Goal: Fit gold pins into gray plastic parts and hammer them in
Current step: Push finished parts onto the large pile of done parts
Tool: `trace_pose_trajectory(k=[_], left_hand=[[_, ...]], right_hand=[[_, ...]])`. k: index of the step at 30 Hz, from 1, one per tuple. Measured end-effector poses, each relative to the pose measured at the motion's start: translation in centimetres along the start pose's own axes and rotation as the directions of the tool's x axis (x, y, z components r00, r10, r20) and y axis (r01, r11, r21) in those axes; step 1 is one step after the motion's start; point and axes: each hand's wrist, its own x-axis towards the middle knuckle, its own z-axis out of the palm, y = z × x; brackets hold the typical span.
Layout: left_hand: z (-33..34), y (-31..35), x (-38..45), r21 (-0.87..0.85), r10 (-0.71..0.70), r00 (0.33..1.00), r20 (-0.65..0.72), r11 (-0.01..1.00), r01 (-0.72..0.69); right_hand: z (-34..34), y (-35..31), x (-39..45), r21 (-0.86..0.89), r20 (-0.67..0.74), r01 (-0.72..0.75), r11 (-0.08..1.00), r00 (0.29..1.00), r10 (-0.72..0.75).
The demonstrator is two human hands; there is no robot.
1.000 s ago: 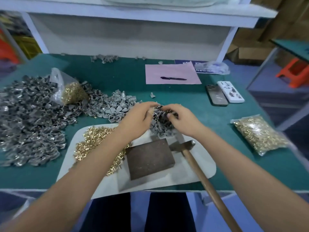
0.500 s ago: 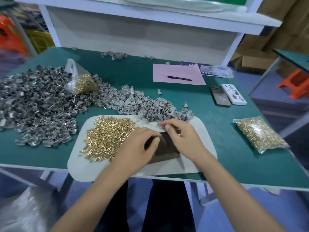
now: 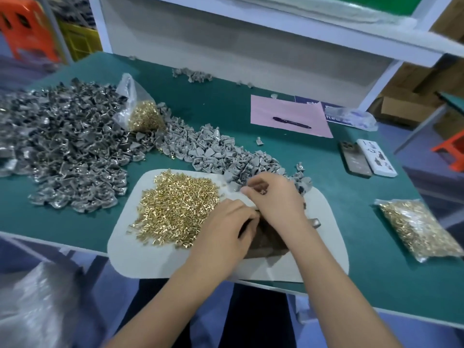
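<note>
Gold metal pins (image 3: 173, 209) lay heaped at nine o'clock of the left hand (image 3: 226, 229), fingers curled, contents hidden; the right hand (image 3: 273, 197) pinched a small gray plastic part (image 3: 261, 190).

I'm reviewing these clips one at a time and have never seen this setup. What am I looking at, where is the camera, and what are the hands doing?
No machine here: a person works with bare hands, filmed by a camera on their head looking down at a green table.

On a pale mat lies a loose heap of gold pins; beside it is a dark block, mostly covered by the hands. Light gray plastic parts trail across the table, and a larger, darker pile sits far left. Two bags of pins, two phones, and a pen on pink paper are also there.

The left hand and right hand meet over the block with fingers curled. What they pinch is too small to tell.
</note>
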Motion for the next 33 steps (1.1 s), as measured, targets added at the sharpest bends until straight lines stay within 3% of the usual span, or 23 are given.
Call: trace_pose_trajectory(k=[5,13,19,23,26,28,33], left_hand=[[0.0,0.2,-0.6,0.034,-0.007,1.000,-0.014,0.999,0.007],[0.0,0.6,-1.0,0.091,-0.021,1.000,-0.020,0.996,0.023],[-0.2,0.8,-0.8,0.072,-0.044,0.999,-0.001,0.996,0.044],[-1.3,1.1,-1.1,-0.090,-0.174,0.981,-0.082,0.982,0.167],[-3.3,0.4,-1.5,-0.060,-0.263,0.950,-0.169,0.965,0.256],[-4.4,-0.2,-1.5,-0.042,-0.283,0.948,-0.148,0.959,0.280],[-5.2,-0.8,-0.9,-0.006,-0.208,0.973,-0.104,0.978,0.208]], right_hand=[[1.8,-1.9,2.2,-0.133,0.038,0.011,0.991,0.999,-0.005],[2.5,-1.1,1.9,-0.105,0.018,0.018,0.994,1.000,-0.017],[2.6,-0.4,2.1,0.175,-0.071,0.137,0.975,0.989,-0.126],[1.9,-0.7,1.4,0.492,-0.121,0.233,0.839,0.972,-0.199],[1.3,-0.8,0.7,0.539,-0.019,0.264,0.800,0.953,-0.302],[0.9,-1.1,0.0,0.559,0.102,0.208,0.803,0.943,-0.316],[-0.2,-2.1,-1.3,0.573,0.278,0.105,0.813,0.908,-0.314]])
